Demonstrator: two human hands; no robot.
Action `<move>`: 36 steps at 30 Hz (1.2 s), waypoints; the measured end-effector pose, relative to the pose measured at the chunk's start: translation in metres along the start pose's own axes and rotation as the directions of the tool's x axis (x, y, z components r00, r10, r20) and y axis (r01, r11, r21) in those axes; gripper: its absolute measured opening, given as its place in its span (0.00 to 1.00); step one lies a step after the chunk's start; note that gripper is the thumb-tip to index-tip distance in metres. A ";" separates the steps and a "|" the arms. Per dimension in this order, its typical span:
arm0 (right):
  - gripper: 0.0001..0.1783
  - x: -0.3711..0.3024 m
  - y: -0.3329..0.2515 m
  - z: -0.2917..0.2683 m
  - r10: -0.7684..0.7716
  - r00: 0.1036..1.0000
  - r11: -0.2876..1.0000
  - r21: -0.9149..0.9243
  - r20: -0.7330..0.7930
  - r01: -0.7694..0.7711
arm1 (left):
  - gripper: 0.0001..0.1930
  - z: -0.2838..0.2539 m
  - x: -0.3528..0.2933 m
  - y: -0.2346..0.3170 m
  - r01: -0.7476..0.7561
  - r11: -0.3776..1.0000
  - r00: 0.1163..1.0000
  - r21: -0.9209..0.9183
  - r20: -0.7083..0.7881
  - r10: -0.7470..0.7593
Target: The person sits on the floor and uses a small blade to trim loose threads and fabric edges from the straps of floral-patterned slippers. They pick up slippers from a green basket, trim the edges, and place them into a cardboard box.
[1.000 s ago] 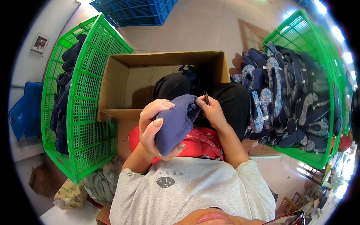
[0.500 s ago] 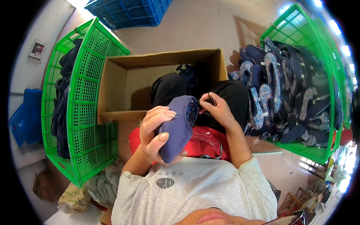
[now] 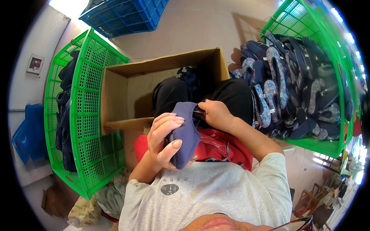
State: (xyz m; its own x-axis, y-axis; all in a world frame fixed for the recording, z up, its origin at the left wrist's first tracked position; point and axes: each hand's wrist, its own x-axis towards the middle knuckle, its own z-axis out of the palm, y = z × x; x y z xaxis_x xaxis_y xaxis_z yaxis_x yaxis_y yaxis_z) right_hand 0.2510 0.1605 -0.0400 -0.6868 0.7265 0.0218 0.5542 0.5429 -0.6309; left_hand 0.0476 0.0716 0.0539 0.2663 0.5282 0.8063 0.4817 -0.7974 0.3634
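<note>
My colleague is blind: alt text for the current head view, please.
The left hand grips a navy fabric shoe while the right hand holds a slim dark tool at its opening. An open brown cardboard box sits between green plastic crates.

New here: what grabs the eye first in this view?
The two bright green crates flanking the scene: the left crate holds dark pieces, the right crate a heap of navy and floral slippers. Then, at the centre, a navy slipper gripped in the left hand, with the right hand at its opening. Just behind it, a red cloth lies across the lap.
</note>
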 end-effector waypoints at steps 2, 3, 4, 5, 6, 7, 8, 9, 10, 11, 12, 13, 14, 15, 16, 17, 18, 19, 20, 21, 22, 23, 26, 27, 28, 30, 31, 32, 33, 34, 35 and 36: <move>0.07 -0.004 0.001 0.005 0.005 1.000 0.999 -0.052 -0.030 -0.007 | 0.39 0.001 -0.001 0.000 -0.002 1.000 1.000 0.002 -0.005 0.002; 0.06 -0.005 0.004 0.009 0.072 0.996 0.981 0.183 -0.043 -0.063 | 0.39 0.001 -0.001 0.000 -0.002 1.000 1.000 0.002 -0.013 0.002; 0.06 -0.006 0.006 0.013 0.138 0.990 0.905 0.411 -0.041 -0.109 | 0.40 0.001 -0.001 0.000 -0.002 1.000 1.000 0.004 -0.021 0.002; 0.05 -0.007 0.008 0.017 0.199 0.980 0.776 0.615 -0.023 -0.143 | 0.39 0.001 -0.001 0.001 0.013 1.000 0.998 -0.014 -0.062 -0.014; 0.05 -0.009 0.011 0.020 0.286 0.957 0.690 0.704 -0.052 -0.168 | 0.38 0.000 -0.002 0.002 0.027 0.999 0.994 -0.033 -0.102 -0.030; 0.05 -0.011 0.014 0.021 0.373 0.925 0.595 0.783 -0.069 -0.181 | 0.37 0.001 -0.002 0.002 0.040 0.998 0.988 -0.052 -0.144 -0.047; 0.06 -0.013 0.018 0.024 0.457 0.886 0.492 0.852 -0.076 -0.181 | 0.37 0.000 -0.004 0.001 0.043 0.998 0.989 -0.045 -0.142 -0.049; 0.07 -0.014 0.026 0.030 0.513 0.854 0.374 0.918 -0.086 -0.132 | 0.37 0.000 -0.005 0.000 0.041 0.998 0.988 -0.048 -0.147 -0.047; 0.07 -0.016 0.028 0.029 0.545 0.836 0.302 0.945 -0.061 -0.128 | 0.37 0.000 -0.006 0.000 0.039 0.998 0.987 -0.049 -0.152 -0.046; 0.07 -0.018 0.027 0.028 0.574 0.818 0.229 0.966 -0.034 -0.120 | 0.37 0.000 -0.006 -0.001 0.038 0.998 0.987 -0.051 -0.157 -0.046; 0.07 -0.019 0.026 0.029 0.569 0.822 0.248 0.957 -0.019 -0.150 | 0.37 0.000 -0.006 0.000 0.041 0.998 0.987 -0.049 -0.151 -0.048; 0.06 -0.020 0.024 0.028 0.566 0.824 0.272 0.947 -0.011 -0.174 | 0.37 0.001 -0.005 0.000 0.037 0.998 0.988 -0.053 -0.146 -0.045; 0.06 -0.020 0.021 0.028 0.564 0.826 0.295 0.935 -0.004 -0.197 | 0.37 0.002 -0.005 0.000 0.033 0.998 0.989 -0.057 -0.141 -0.040; 0.07 -0.020 0.016 0.027 0.536 0.844 0.260 0.951 0.001 -0.166 | 0.37 0.002 -0.005 0.001 0.034 0.998 0.990 -0.052 -0.134 -0.041; 0.09 -0.018 0.010 0.025 0.508 0.862 0.228 0.965 -0.002 -0.132 | 0.37 0.002 -0.004 0.001 0.029 0.998 0.991 -0.049 -0.128 -0.035; 0.11 -0.016 0.005 0.023 0.478 0.878 0.195 0.976 -0.008 -0.097 | 0.37 0.001 -0.004 0.002 0.024 0.999 0.992 -0.047 -0.122 -0.030; 0.12 -0.014 0.005 0.027 0.444 0.896 0.202 0.975 -0.003 -0.097 | 0.38 0.000 -0.003 0.003 0.021 0.999 0.993 -0.045 -0.115 -0.026; 0.11 -0.011 0.003 0.031 0.421 0.907 0.305 0.942 -0.003 -0.138 | 0.38 0.000 -0.003 0.004 0.013 0.999 0.995 -0.042 -0.103 -0.018; 0.12 -0.010 0.002 0.032 0.428 0.903 0.313 0.929 0.047 -0.197 | 0.38 0.000 -0.003 0.005 0.006 0.999 0.996 -0.038 -0.091 -0.009; 0.13 -0.009 0.001 0.033 0.436 0.895 0.320 0.913 0.097 -0.255 | 0.38 0.001 -0.001 0.006 -0.002 0.999 0.997 -0.033 -0.080 -0.001; 0.17 -0.006 0.000 0.039 0.465 0.884 0.343 0.909 0.057 -0.238 | 0.38 0.000 -0.001 0.007 0.001 0.999 0.998 -0.032 -0.064 -0.003; 0.17 -0.005 0.000 0.041 0.470 0.882 0.386 0.889 0.038 -0.244 | 0.38 0.001 -0.001 0.007 0.001 0.999 0.998 -0.033 -0.070 -0.004; 0.17 -0.002 0.000 0.044 0.469 0.883 0.521 0.811 -0.012 -0.266 | 0.39 0.001 -0.003 0.008 0.011 1.000 0.998 -0.015 -0.054 -0.011; 0.17 -0.002 -0.001 0.044 0.460 0.888 0.562 0.784 -0.030 -0.265 | 0.40 -0.001 -0.003 0.009 0.012 1.000 1.000 0.000 -0.025 -0.012; 0.18 -0.004 -0.002 0.044 0.451 0.891 0.605 0.751 -0.048 -0.265 | 0.41 -0.002 -0.004 0.009 0.014 1.000 1.000 0.013 -0.001 -0.014; 0.17 -0.003 -0.003 0.042 0.438 0.896 0.661 0.702 -0.075 -0.264 | 0.41 -0.001 -0.005 0.009 -0.004 1.000 1.000 0.013 0.012 0.004; 0.16 -0.003 -0.003 0.044 0.442 0.893 0.639 0.727 -0.082 -0.250 | 0.41 0.000 -0.005 0.009 -0.012 1.000 1.000 0.011 0.018 0.012; 0.16 -0.004 -0.003 0.046 0.446 0.890 0.617 0.751 -0.089 -0.234 | 0.42 0.001 -0.004 0.009 -0.024 1.000 1.000 0.008 0.018 0.024; 0.16 -0.004 -0.002 0.047 0.451 0.887 0.595 0.774 -0.096 -0.218 | 0.42 0.001 -0.004 0.009 -0.019 1.000 1.000 0.008 0.012 0.019; 0.15 -0.004 -0.003 0.045 0.456 0.884 0.615 0.753 -0.099 -0.233 | 0.42 0.001 -0.004 0.009 -0.015 1.000 1.000 0.010 0.009 0.015; 0.15 -0.004 -0.002 0.045 0.462 0.883 0.578 0.783 -0.081 -0.231 | 0.43 0.001 -0.004 0.009 -0.011 1.000 1.000 0.011 0.006 0.011; 0.15 -0.004 -0.002 0.046 0.468 0.882 0.539 0.811 -0.062 -0.229 | 0.43 -0.001 -0.006 0.008 -0.008 1.000 0.999 -0.009 -0.032 0.008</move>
State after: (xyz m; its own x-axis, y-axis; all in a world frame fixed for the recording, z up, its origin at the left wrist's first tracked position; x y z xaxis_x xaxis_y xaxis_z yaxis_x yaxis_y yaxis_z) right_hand 0.2316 0.1370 -0.0745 -0.3171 0.9207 -0.2276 0.0741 -0.2152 -0.9738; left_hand 0.0493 0.0617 0.0528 0.2426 0.5124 0.8238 0.4724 -0.8041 0.3610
